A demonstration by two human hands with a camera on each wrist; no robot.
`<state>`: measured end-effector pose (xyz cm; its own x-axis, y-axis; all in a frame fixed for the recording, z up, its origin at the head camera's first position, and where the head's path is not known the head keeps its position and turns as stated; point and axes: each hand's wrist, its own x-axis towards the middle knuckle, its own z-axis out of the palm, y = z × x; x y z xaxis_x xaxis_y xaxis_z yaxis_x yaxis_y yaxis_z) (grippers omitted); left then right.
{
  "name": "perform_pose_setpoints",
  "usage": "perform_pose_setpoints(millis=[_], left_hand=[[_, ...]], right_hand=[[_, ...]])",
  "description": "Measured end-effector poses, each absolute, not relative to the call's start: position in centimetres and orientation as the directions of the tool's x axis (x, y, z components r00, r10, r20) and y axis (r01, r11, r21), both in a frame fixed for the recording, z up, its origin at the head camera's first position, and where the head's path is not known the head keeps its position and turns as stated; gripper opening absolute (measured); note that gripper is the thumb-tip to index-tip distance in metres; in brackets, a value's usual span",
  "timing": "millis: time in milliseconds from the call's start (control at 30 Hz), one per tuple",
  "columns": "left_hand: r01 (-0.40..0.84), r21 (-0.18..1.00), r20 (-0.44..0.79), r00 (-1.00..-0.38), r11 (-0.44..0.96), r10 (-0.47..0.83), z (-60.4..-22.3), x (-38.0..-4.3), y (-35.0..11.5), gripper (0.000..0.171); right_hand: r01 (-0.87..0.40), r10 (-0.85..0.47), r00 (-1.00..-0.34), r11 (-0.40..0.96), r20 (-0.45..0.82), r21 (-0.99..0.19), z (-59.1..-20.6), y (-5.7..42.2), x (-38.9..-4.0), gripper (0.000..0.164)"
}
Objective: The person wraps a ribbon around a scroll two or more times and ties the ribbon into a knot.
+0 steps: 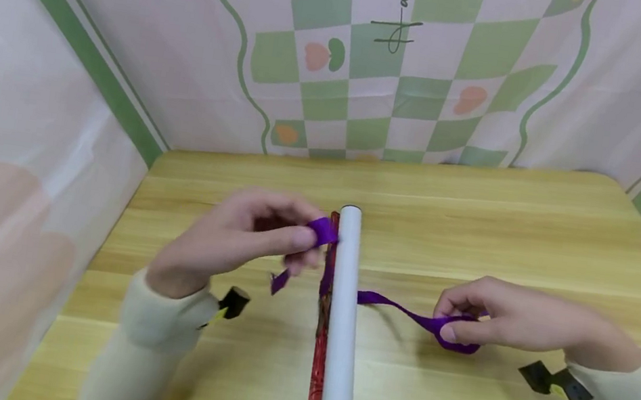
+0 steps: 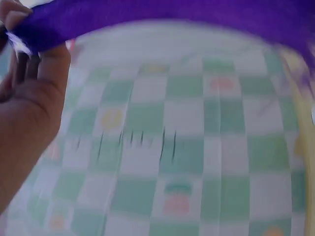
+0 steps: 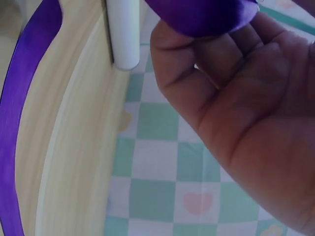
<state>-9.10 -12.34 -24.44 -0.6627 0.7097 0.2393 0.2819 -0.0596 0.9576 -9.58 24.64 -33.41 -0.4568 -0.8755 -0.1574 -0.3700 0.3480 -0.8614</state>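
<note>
A white tube (image 1: 345,313) lies lengthwise on the table, with a narrow red patterned piece (image 1: 318,370) along its left side. My left hand (image 1: 254,232) pinches a purple ribbon (image 1: 325,231) between thumb and fingers, just left of the tube's upper half. A loose tail of ribbon hangs below those fingers. To the right of the tube my right hand (image 1: 500,321) pinches another stretch of the same purple colour, looped at the fingertips. That stretch runs to the tube's right edge, where the tube hides it. In the right wrist view the ribbon (image 3: 15,128) curves over the wood.
The wooden table (image 1: 476,229) has a rounded far edge. Behind it hangs a cloth (image 1: 370,111) with green and white checks, and another pale cloth (image 1: 26,152) stands at the left. Small black devices (image 1: 556,382) sit at both wrists.
</note>
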Motion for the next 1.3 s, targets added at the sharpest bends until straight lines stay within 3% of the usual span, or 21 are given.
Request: perform_pose_setpoints(millis=[267, 400, 633, 700, 800, 900, 933, 1000, 1100, 1200, 1300], left_hand=[[0.090, 0.995, 0.094, -0.678, -0.044, 0.729, -24.2, -13.0, -2.0, 0.037], [0.103, 0.989, -0.013, -0.644, 0.104, 0.765, -26.3, -15.5, 2.0, 0.054], [0.217, 0.888, -0.244, -0.526, 0.406, 0.814, -30.9, -18.0, 6.9, 0.075], [0.274, 0.828, -0.316, -0.492, 0.489, 0.811, -32.0, -18.3, 7.9, 0.069], [0.484, 0.643, -0.381, -0.470, 0.593, 0.796, -33.0, -18.4, 8.5, 0.048], [0.655, 0.506, -0.352, -0.437, 0.561, 0.828, -33.4, -17.9, 7.7, 0.037], [0.678, 0.505, -0.331, -0.420, 0.534, 0.845, -33.5, -17.5, 7.2, 0.037], [0.623, 0.631, -0.288, -0.365, 0.462, 0.885, -33.6, -16.7, 5.9, 0.040], [0.418, 0.837, -0.254, -0.274, 0.353, 0.928, -33.9, -15.2, 3.9, 0.044], [0.314, 0.908, -0.201, -0.256, 0.278, 0.946, -34.5, -13.8, 2.5, 0.037], [0.352, 0.911, -0.111, -0.298, 0.217, 0.948, -35.0, -12.6, 1.9, 0.025]], right_hand=[[-0.530, -0.926, -0.377, 0.220, -0.005, -0.819, -33.1, 23.4, -8.0, 0.017], [-0.560, -0.937, -0.348, 0.188, 0.024, -0.807, -33.2, 23.0, -7.5, 0.018], [-0.592, -0.937, -0.349, 0.194, 0.032, -0.782, -33.5, 23.0, -7.1, 0.018], [-0.596, -0.934, -0.355, 0.198, 0.034, -0.779, -33.5, 23.1, -7.1, 0.020], [-0.590, -0.931, -0.364, 0.207, 0.028, -0.780, -33.6, 23.3, -7.1, 0.022], [-0.578, -0.924, -0.382, 0.237, 0.002, -0.781, -33.6, 23.2, -7.0, 0.022], [-0.575, -0.922, -0.388, 0.246, -0.005, -0.780, -33.6, 23.3, -7.0, 0.022], [-0.570, -0.911, -0.413, 0.272, -0.016, -0.775, -33.6, 23.6, -7.0, 0.023], [-0.582, -0.893, -0.449, 0.283, 0.012, -0.762, -33.4, 24.7, -6.8, 0.024], [-0.574, -0.858, -0.513, 0.326, 0.020, -0.751, -32.9, 26.2, -6.5, 0.024], [-0.579, -0.827, -0.561, 0.359, 0.039, -0.732, -32.6, 26.8, -6.7, 0.025]])
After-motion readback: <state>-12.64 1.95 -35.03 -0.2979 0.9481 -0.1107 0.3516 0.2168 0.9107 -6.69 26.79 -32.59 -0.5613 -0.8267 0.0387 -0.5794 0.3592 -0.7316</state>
